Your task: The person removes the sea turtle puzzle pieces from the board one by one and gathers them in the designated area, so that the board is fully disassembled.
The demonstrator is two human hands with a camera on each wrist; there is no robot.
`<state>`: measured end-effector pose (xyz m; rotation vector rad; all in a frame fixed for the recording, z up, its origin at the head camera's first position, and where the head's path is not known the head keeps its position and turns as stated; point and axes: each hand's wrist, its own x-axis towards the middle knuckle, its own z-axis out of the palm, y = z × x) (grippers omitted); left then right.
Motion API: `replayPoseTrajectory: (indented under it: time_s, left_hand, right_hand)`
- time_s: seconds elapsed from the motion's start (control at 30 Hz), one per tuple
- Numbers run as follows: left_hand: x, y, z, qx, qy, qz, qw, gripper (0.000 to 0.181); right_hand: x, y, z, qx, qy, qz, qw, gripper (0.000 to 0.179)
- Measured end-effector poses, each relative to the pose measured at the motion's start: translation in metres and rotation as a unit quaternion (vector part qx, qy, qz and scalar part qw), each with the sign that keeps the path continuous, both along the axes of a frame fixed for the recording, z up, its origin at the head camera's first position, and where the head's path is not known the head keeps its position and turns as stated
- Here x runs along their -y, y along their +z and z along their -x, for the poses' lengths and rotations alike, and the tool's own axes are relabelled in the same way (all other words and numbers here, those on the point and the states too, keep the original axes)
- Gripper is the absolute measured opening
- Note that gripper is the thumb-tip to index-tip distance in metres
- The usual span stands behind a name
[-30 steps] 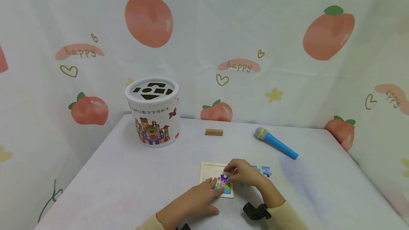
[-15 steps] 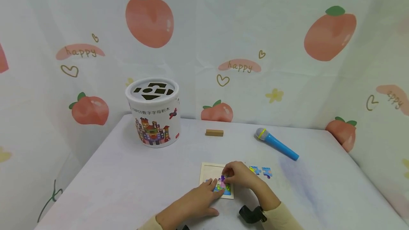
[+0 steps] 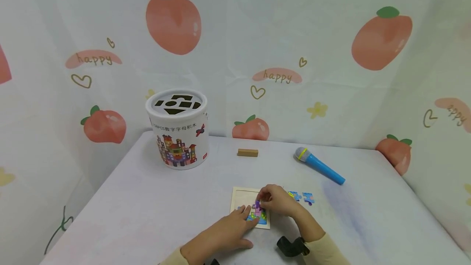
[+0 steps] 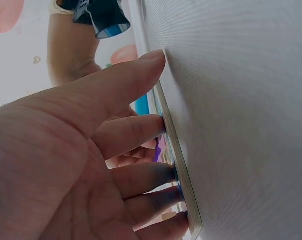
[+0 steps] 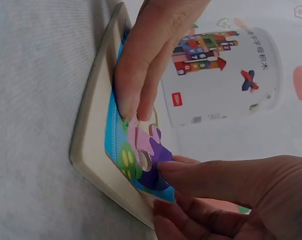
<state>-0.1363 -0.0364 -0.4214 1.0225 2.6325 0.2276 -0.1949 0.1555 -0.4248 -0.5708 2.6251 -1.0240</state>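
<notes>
A small wooden jigsaw tray (image 3: 243, 196) lies near the front of the table, its lower right part filled with blue, green and pink pieces. My left hand (image 3: 234, 227) rests on it with fingers spread and straight; in the left wrist view the fingertips press along its edge (image 4: 178, 150). My right hand (image 3: 278, 202) is at the tray's right side. Between its thumb and fingers it pinches a purple and blue jigsaw piece (image 5: 160, 156), which stands tilted up beside the laid pieces in the right wrist view. The right fingertips partly hide this piece from above.
Two loose jigsaw pieces (image 3: 308, 198) lie right of the tray, partly behind my right hand. Farther back are a blue toy microphone (image 3: 320, 166), a wooden block (image 3: 247, 152) and a white bucket (image 3: 179, 134) with shaped holes in its lid. A peach-printed cloth hangs behind.
My right hand has shifted slightly left over the tray, uncovering more of the loose pieces, and its purple piece now tilts. My left hand has stayed in place.
</notes>
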Motion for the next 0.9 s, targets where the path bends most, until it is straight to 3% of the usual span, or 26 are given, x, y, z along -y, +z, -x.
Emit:
replayPoseTrajectory:
  time_s: [0.27,0.67,0.9]
  left_hand:
    - [-0.001,-0.003,0.000,0.000,0.003,0.005,1.0000,0.061]
    - [-0.001,0.000,-0.001,-0.002,0.013,0.007,0.9999,0.061]
    - [-0.003,0.002,-0.003,0.005,0.019,0.008,0.9998,0.061]
  right_hand:
    - [-0.013,-0.005,0.006,0.043,0.028,0.043,0.9977,0.010]
    - [-0.037,0.001,0.001,0.071,0.012,0.106,0.9918,0.016]
    - [-0.064,-0.002,-0.003,0.095,-0.023,0.119,0.9880,0.022]
